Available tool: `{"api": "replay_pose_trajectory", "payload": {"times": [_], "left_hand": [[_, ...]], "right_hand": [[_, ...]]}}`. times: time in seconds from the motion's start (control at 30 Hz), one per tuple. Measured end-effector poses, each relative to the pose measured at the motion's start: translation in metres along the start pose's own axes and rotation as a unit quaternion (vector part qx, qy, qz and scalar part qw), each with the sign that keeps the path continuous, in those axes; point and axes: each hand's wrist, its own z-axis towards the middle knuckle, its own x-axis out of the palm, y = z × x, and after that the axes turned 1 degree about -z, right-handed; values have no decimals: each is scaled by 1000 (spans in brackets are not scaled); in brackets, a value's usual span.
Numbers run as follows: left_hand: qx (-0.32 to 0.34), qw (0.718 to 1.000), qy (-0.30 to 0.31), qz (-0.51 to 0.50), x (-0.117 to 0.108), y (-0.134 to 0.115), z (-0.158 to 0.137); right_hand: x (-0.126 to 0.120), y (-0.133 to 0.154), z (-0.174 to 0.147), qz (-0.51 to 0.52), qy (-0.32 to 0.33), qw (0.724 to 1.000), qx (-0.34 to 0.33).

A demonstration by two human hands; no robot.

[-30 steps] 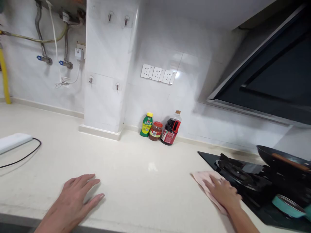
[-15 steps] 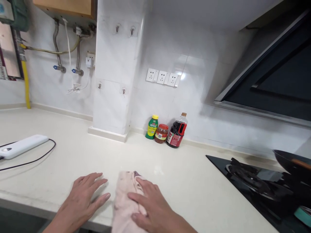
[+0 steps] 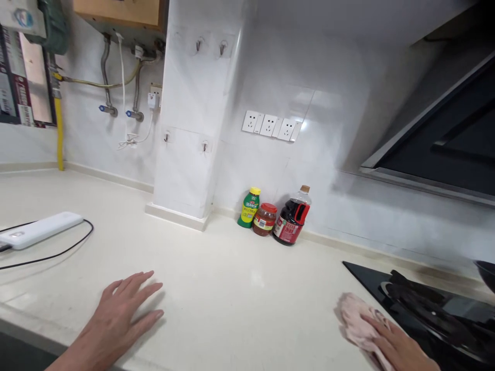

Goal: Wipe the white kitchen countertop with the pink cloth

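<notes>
My right hand (image 3: 400, 344) is at the lower right, pressed on a pale pink cloth (image 3: 353, 320) that it grips against the worktop. The cloth is bunched and lies beside the left edge of the black gas hob (image 3: 371, 281). Part of it is hidden under my fingers and slightly blurred. At the lower left, my left hand (image 3: 119, 312) has its fingers spread over the cream worktop (image 3: 232, 309) and holds nothing. Whether its fingertips touch the surface I cannot tell.
Against the back wall stand a green bottle with a yellow cap (image 3: 249, 208), a red-lidded jar (image 3: 265, 220) and a dark sauce bottle (image 3: 292, 219). A white power bank (image 3: 42, 229) with a black cable lies at left. The range hood (image 3: 444, 139) overhangs the right side.
My right hand has swept the cloth from the front middle of the worktop to the right, up to the hob. My left hand has shifted slightly left. The view has turned a little left.
</notes>
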Motion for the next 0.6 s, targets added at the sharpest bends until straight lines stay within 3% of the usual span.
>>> {"api": "replay_pose_trajectory", "payload": {"times": [0.1, 0.27, 0.43, 0.6], "left_hand": [[11, 1000, -17, -16, -3, -7, 2], [37, 997, -63, -16, -3, -13, 5], [46, 997, -53, -21, -3, -14, 7], [48, 998, -45, -19, -7, -16, 6]], "right_hand": [[4, 11, 47, -5, 23, 1000, 17], [30, 69, 98, -28, 28, 999, 24], [63, 157, 118, -42, 52, 997, -26], [86, 262, 114, -40, 75, 989, -118]]}}
